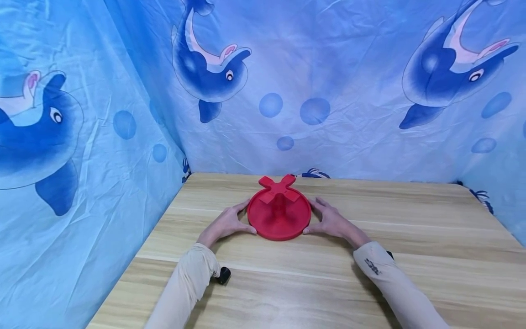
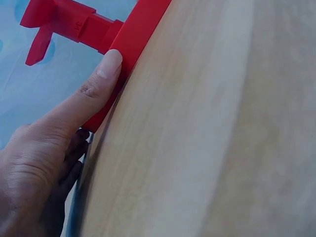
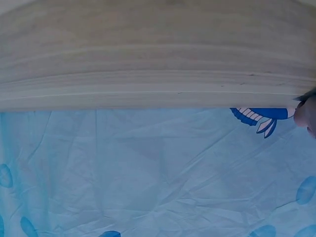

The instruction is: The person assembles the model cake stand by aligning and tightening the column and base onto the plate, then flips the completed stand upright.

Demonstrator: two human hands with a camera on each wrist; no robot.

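Note:
A red round stand sits on the wooden table, its low-rimmed disc flat on the surface. From its middle rises a short post with a cross-shaped top. My left hand holds the disc's left side, thumb at the near rim and fingers round towards the back. On the opposite side, my right hand grips the rim in the same way. The left wrist view shows the left thumb pressed on the red edge. In the right wrist view only a small part of a hand shows at the right edge.
The light wooden table carries the stand near its far edge. Blue cloth printed with dolphins and bubbles hangs behind the table and at both sides. A small black piece juts from beside the left sleeve.

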